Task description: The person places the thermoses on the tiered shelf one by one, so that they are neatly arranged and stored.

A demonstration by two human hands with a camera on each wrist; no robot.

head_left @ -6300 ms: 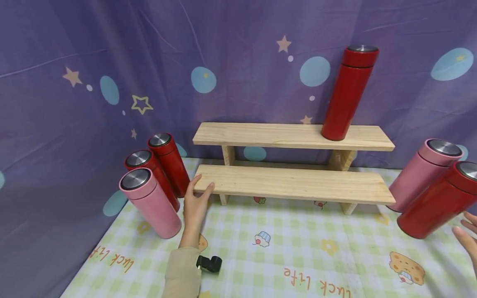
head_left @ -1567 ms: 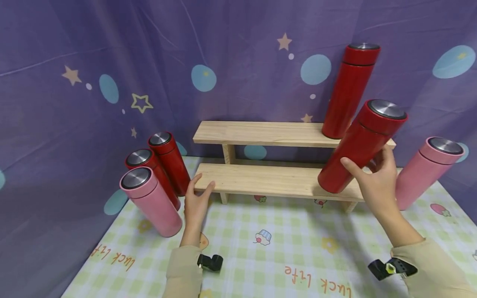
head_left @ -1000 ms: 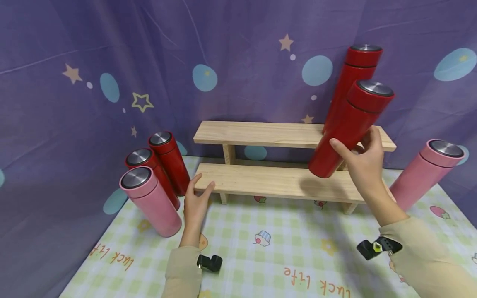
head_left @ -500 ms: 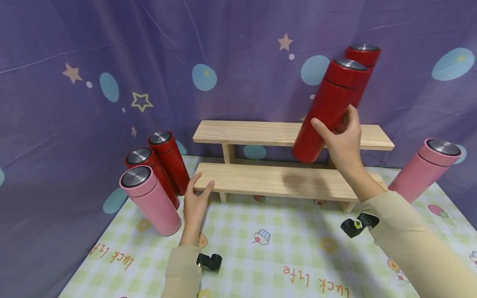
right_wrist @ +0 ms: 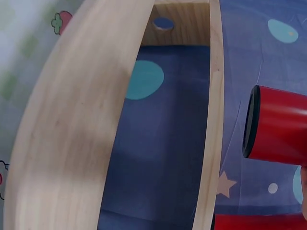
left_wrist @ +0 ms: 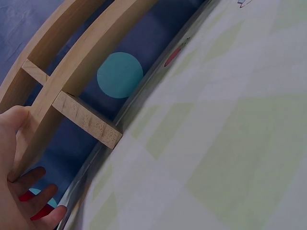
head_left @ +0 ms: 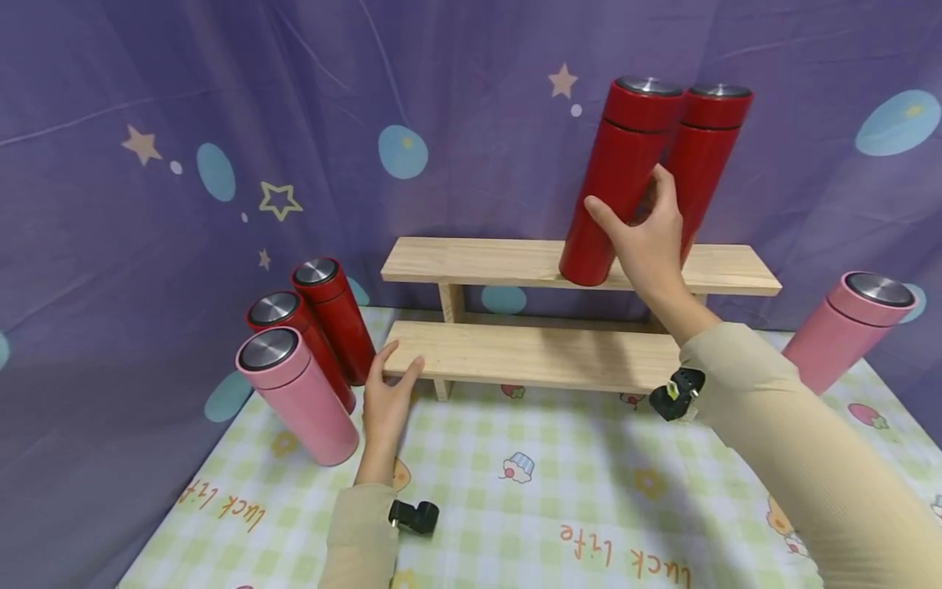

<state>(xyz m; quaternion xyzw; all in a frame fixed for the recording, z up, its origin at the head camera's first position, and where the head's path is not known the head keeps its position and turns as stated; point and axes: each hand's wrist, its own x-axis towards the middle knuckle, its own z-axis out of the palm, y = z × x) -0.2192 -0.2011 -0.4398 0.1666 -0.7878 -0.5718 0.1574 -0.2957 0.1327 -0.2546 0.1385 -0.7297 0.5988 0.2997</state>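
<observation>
My right hand [head_left: 651,233] grips a red thermos bottle [head_left: 621,176] round its middle, thumb on the near side. The bottle leans slightly and overlaps the upper board of a two-tier wooden shelf [head_left: 486,260]; in the right wrist view a gap shows between the base of the held thermos [right_wrist: 280,125] and the board's edge. Just right of it, another red thermos [head_left: 710,147] stands on the upper board, partly behind my hand. My left hand [head_left: 386,401] holds the left end of the lower board [head_left: 515,352], its thumb [left_wrist: 17,115] against the wood and fingers around the end.
Left of the shelf stand a pink thermos [head_left: 305,401] and two red ones, the nearer red thermos [head_left: 275,309] partly hidden. At the right stands another pink thermos [head_left: 846,331]. A checked cloth [head_left: 456,458] covers the table, and a purple curtain [head_left: 478,82] hangs behind.
My right hand has taken the red thermos from the table at the right and carried it up and leftward to the upper board. My left hand has stayed on the shelf.
</observation>
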